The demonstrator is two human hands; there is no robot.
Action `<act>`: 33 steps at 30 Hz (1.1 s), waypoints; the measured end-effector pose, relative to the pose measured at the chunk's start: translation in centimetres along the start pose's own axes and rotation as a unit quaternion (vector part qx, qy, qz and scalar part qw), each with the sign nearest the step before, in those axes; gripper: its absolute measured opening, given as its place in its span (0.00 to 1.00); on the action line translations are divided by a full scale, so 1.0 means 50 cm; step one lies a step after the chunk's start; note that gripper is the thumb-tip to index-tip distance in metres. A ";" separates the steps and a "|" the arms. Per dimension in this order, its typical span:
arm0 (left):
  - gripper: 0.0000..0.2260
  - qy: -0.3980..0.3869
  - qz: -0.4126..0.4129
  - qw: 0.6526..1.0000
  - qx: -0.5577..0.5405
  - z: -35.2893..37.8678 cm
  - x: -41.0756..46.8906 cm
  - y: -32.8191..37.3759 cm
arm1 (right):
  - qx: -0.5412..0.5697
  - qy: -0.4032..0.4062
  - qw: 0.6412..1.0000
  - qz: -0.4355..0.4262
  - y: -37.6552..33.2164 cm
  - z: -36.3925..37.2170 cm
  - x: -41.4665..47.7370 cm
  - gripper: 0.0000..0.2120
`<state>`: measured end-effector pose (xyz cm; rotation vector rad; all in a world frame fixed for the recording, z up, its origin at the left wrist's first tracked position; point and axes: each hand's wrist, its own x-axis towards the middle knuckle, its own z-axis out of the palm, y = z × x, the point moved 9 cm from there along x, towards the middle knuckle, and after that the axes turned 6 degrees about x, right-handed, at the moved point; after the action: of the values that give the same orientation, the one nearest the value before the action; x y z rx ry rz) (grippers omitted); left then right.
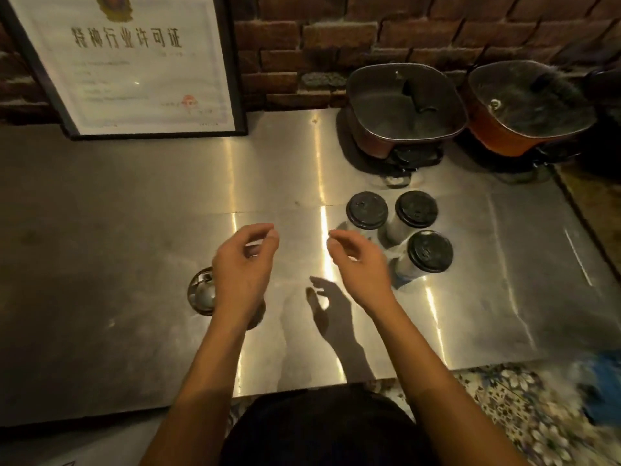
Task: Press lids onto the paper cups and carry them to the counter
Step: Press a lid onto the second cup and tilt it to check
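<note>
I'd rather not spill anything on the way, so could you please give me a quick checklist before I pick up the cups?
1. Lids on all three cups, rear left cup, rear right cup, near cup: ok.
2. Lids pressed fully tight: cannot tell.
3. Left hand free: ok.
4. Right hand free: ok.
5. Steel counter around the cups free of spills: ok.
6. Three cups for two hands: not ok for one trip.

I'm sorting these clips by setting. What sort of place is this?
Probably a small café or food shop's work counter. Three lidded paper cups stand on a stainless steel counter, two lidded cooking pots sit against a brick wall, and a framed licence certificate leans there.
</note>
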<state>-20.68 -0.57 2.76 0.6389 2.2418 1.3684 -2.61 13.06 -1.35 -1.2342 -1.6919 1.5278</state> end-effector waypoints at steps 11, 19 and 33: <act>0.10 -0.161 -0.148 0.974 -0.057 0.478 -0.098 0.017 | -0.012 0.221 0.972 0.074 0.138 -0.459 0.091 0.16; 0.05 -0.146 -0.175 0.971 -0.066 0.507 -0.113 -0.009 | 0.021 0.081 0.985 0.149 0.230 -0.397 0.103 0.13; 0.13 -0.079 -0.213 0.973 -0.050 0.287 -0.146 -0.122 | -0.037 -0.078 0.993 0.078 0.140 -0.153 0.069 0.12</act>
<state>-7.50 2.71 -7.79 0.2025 2.0175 1.1592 4.37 19.24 -7.12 -1.3423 -1.8014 1.7068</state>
